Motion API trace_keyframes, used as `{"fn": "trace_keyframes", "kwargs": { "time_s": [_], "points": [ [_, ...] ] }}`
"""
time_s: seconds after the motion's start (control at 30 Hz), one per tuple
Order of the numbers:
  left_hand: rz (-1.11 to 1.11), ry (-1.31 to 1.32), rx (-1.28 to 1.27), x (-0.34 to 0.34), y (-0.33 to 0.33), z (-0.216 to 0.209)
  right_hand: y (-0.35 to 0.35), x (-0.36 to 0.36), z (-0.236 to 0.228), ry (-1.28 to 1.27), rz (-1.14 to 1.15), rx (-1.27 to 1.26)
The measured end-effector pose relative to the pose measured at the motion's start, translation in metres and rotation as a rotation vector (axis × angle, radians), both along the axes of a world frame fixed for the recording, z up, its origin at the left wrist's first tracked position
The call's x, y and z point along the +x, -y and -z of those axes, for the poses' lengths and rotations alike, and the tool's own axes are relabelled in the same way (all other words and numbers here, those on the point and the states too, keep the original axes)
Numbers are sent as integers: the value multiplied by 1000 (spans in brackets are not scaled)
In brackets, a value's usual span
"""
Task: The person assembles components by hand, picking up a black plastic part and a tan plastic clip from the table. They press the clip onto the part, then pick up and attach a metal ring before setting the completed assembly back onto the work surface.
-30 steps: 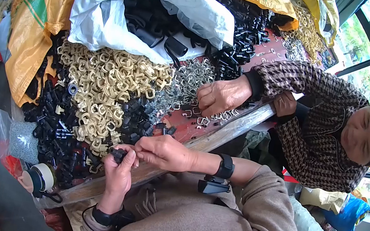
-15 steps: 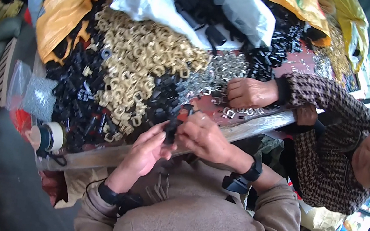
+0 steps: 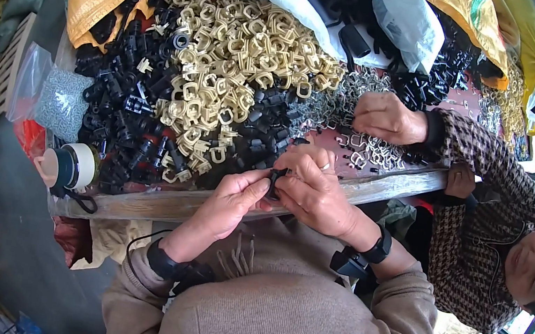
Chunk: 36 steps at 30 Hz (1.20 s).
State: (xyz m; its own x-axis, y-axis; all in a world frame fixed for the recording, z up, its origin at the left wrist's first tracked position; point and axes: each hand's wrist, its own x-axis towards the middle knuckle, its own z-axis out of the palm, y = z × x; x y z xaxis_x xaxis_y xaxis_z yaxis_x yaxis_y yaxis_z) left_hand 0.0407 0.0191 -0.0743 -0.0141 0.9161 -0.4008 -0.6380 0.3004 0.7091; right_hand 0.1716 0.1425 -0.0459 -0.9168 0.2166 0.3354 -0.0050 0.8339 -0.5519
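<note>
My left hand pinches a small black plastic part between thumb and fingers, just above the table's near edge. My right hand meets it from the other side, its fingers curled tightly around the part's upper end. Most of the part is covered by my fingers, so its exact kind cannot be made out. Beyond my hands spreads a heap of beige plastic clips. Small black plastic pieces lie closest to my fingertips, with a pile of silvery metal hooks behind them.
A co-worker's closed hand rests over metal hooks at right. More black parts heap at left, beside a clear bag of small pieces and a white-lidded jar. Open sacks line the far side. A plastic-wrapped edge borders the table.
The view has shifted, so the piles sit lower and further right. My left fingers, spread out before, now close in a pinch on the black part. Both hands remain together.
</note>
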Motion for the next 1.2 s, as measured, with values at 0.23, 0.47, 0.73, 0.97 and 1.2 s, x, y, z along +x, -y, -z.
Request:
{"fn": "trace_keyframes", "kwargs": {
  "time_s": [0.23, 0.47, 0.73, 0.97, 1.2],
  "points": [
    [75, -98, 23, 14, 6, -12, 7, 11, -11, 86, 10, -71],
    [144, -71, 33, 15, 9, -11, 12, 13, -15, 130, 22, -83],
    [102, 51, -68, 3, 4, 0, 2, -1, -2, 101, -19, -132],
    [-3, 233, -83, 1, 4, 5, -2, 0, 5, 59, -45, -223],
    [22, 267, -64, 6, 9, 0, 1, 18, 0, -42, -17, -339]
  ]
}}
